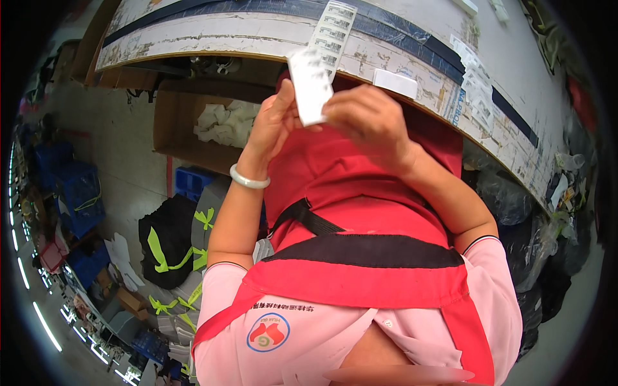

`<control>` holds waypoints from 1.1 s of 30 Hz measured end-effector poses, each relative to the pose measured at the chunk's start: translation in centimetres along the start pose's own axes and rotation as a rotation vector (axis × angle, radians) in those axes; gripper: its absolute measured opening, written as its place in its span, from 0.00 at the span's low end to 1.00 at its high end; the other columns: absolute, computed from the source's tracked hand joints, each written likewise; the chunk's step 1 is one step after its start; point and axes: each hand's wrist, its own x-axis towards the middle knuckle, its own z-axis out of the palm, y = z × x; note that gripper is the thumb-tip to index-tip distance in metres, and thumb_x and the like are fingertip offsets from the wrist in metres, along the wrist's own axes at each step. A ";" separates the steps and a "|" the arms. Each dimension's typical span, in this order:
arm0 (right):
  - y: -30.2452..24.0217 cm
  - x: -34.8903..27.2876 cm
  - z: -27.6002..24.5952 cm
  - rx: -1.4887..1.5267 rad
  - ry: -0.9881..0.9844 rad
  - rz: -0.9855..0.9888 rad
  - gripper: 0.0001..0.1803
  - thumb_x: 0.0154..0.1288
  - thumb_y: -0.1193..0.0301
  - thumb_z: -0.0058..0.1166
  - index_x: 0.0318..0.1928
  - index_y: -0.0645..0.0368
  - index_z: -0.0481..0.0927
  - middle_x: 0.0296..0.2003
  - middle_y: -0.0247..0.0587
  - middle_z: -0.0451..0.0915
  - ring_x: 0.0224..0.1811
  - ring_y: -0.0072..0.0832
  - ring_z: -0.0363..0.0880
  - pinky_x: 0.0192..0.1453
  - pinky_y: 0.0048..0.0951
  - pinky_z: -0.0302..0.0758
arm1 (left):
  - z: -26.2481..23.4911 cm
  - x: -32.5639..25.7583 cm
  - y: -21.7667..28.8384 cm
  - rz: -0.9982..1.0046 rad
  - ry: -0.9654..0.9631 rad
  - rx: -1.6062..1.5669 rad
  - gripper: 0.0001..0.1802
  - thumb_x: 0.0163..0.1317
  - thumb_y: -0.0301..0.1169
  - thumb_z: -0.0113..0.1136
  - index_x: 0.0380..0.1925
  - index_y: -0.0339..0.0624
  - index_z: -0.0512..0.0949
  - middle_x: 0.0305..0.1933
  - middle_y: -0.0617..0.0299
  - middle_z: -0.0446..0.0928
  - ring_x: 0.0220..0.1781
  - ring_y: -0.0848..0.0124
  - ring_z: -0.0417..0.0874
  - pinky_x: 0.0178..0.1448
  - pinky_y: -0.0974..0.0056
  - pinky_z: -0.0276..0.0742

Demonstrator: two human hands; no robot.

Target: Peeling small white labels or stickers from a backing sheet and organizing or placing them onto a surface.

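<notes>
Both my hands are raised in front of my red apron, just below the worn edge of a white work table [212,35]. Between them is a small white label sheet [310,83], held upright. My left hand [270,122], with a pale bangle on its wrist, grips the sheet's left side with thumb and fingers. At the sheet's lower right corner, the fingers of my right hand [370,122] pinch it. A longer strip of printed labels [335,29] lies on the table right behind the sheet.
An open cardboard box [177,122] with white cloth pieces sits under the table on the left. Blue crates [80,193] and black garments with neon-yellow stripes [170,241] lie on the floor. Dark plastic bags [528,219] pile up at the right.
</notes>
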 end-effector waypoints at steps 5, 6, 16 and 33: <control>-2.7 -3.2 -1.3 0.347 -0.259 0.110 0.08 0.61 0.68 0.61 0.37 0.58 0.81 0.33 0.40 0.81 0.36 0.37 0.80 0.39 0.31 0.76 | 1.7 1.2 -1.0 -0.007 0.072 0.081 0.12 0.66 0.34 0.60 0.39 0.35 0.82 0.35 0.57 0.84 0.32 0.74 0.84 0.36 0.69 0.81; -2.4 -3.3 -2.4 0.378 -0.191 0.308 0.08 0.62 0.69 0.61 0.39 0.60 0.81 0.33 0.40 0.81 0.35 0.33 0.81 0.40 0.28 0.76 | 2.2 0.7 -0.9 -0.016 0.066 0.085 0.12 0.66 0.34 0.60 0.39 0.35 0.82 0.35 0.57 0.84 0.32 0.74 0.84 0.36 0.69 0.81; 0.7 -3.0 -4.8 0.807 -0.058 0.866 0.10 0.68 0.68 0.55 0.39 0.65 0.80 0.29 0.32 0.80 0.29 0.15 0.74 0.37 0.18 0.74 | 6.6 -0.4 -0.5 -0.004 -0.046 0.383 0.10 0.64 0.31 0.62 0.37 0.34 0.82 0.32 0.64 0.83 0.31 0.82 0.79 0.34 0.75 0.74; 1.3 -3.3 -5.5 1.019 -0.217 0.900 0.09 0.70 0.71 0.52 0.44 0.65 0.78 0.30 0.30 0.75 0.28 0.13 0.74 0.34 0.17 0.74 | 5.0 0.2 -1.8 -0.078 -0.127 0.199 0.08 0.65 0.30 0.61 0.39 0.38 0.79 0.36 0.65 0.81 0.34 0.81 0.79 0.37 0.75 0.75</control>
